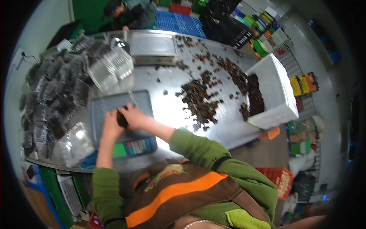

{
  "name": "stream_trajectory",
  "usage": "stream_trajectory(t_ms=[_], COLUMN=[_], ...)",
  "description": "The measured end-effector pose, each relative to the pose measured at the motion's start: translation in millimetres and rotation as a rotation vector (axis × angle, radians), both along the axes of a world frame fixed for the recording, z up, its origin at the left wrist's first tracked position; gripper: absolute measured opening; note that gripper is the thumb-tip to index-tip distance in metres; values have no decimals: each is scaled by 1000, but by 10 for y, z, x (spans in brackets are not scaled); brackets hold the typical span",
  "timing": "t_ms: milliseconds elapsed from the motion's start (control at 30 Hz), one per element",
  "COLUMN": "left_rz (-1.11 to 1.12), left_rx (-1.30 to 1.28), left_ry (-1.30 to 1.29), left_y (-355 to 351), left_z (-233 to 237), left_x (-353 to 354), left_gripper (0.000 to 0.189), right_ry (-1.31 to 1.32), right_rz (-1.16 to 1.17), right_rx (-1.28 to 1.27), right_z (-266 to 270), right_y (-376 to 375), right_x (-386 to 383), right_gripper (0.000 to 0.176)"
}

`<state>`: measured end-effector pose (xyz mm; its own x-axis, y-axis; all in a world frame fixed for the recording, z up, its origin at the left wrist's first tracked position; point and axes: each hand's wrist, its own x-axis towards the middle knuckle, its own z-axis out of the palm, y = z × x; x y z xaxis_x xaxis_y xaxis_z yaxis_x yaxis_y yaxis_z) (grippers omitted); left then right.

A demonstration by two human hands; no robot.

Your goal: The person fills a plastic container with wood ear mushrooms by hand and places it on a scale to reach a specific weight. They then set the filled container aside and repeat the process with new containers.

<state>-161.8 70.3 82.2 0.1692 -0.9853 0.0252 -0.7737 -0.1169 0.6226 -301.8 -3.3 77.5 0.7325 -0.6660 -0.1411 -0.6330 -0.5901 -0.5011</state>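
My left hand (111, 125) and my right hand (134, 117) are close together over the grey pan (143, 101) of a digital scale. Between them is a clump of dark brown mushroom-like pieces (122, 117), with the fingers of both hands closed around it. Faint clear edges near the fingertips look like a transparent plastic box, mostly hidden by glare and my hands. The scale's display (138, 146) faces me. Open clear plastic clamshells (112, 69) lie just beyond the pan.
Many filled clear packs (49, 87) are heaped at left. Loose brown pieces (200, 101) spread across the metal table, some spilling from a tipped white foam box (276, 91). A second scale (152, 45) stands at the far edge. Another person (133, 13) is bent over beyond the table.
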Motion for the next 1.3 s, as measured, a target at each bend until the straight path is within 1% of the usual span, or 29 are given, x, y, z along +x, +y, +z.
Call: stream_trajectory(t_ms=[67, 133, 167, 200, 233, 267, 300, 333, 367, 400, 433, 500, 567, 600, 633, 667, 733, 800, 867, 900, 967, 1033, 1067, 1100, 1167, 1200, 1233, 1267, 1300], left_rz=[-37, -70, -98, -125, -94, -95, -95, -108, -10, 93, 85, 108, 136, 155, 194, 202, 190, 159, 131, 135, 100, 90, 85, 61, 46, 72, 97, 126, 140], left_rx=[-6, -7, -24, -38, 43, 33, 24, 32, 67, 107, 121, 52, 18, 9, 14, 24, 50, 96, 127, 150, 150, 68, 69, 27, -19, -15, -11, 28, 29], left_ry=[-30, -41, -28, -16, 33, 80, 126, 126, 363, 600, 602, 763, 778, 794, 721, 620, 515, 412, 388, 355, 351, 302, 299, 291, 279, 300, 319, 244, 236], left_y=[-23, -88, -114, -125, -144, -147, -157, -163, -154, -136, -117, -71, 71, 145, 233, 308, 454, 579, 548, 551, 488, 375, 341, 311, 258, 268, 281, 300, 305], left_z=[182, 224, 236, 243, 345, 358, 348, 345, 335, 312, 265, 137, 60, 6, -2, -89, -220, -374, -370, -352, -358, -348, -396, -486, -460, -433, -360, -228, -255], left_x=[-15, 100, 162, 202, 206, 247, 304, 328, 340, 357, 399, 507, 608, 647, 652, 731, 785, 810, 670, 616, 558, 513, 488, 456, 388, 368, 323, 294, 323], left_gripper=[72, 74, 73, 73, 69, 63, 57, 57, 51, 44, 44, 38, 39, 39, 38, 38, 44, 41, 38, 36, 31, 28, 28, 27, 27, 28, 30, 33, 33], right_ry=[88, 33, 36, -70, -178, -233, -233, -303, -372, -439, -504, -580, -500, -432, -356, -357, -283, -192, -144, -144, 207, 283, 282, 277, 248, 172, 167, 157, 147], right_rz=[-24, -5, -17, 1, 17, -32, -45, -69, -93, -134, -176, -321, -619, -714, -823, -927, -1050, -1126, -1086, -1098, -1045, -1106, -1149, -1150, -1116, -1122, -1115, -1127, -1133], right_rx=[9, -29, -26, -25, -23, 6, 13, 57, 101, 165, 229, 172, 243, 209, 166, 120, 48, 48, 94, 93, 257, 353, 291, 293, 175, 104, 109, 52, -4], right_z=[253, 390, 405, 414, 422, 548, 563, 566, 541, 489, 392, 182, 148, 5, -81, -71, -390, -588, -813, -948, -938, -958, -1006, -1022, -1069, -1126, -1217, -1300, -1377], right_y=[0, -95, -168, -221, -259, -264, -301, -348, -394, -429, -457, -475, -420, -436, -416, -320, -186, -21, 82, 98, 193, 250, 296, 347, 380, 401, 412, 409, 402], right_x=[-52, -94, -135, -179, -222, -308, -428, -547, -688, -878, -1106, -1601, -2128, -2394, -2714, -2926, -3433, -3710, -3811, -3823, -3638, -3405, -3266, -3188, -3063, -3051, -3072, -3112, -3152], right_gripper=[86, 71, 71, 63, 55, 50, 50, 49, 49, 47, 44, 42, 43, 43, 44, 44, 50, 55, 63, 63, 74, 82, 72, 72, 58, 47, 47, 46, 44])
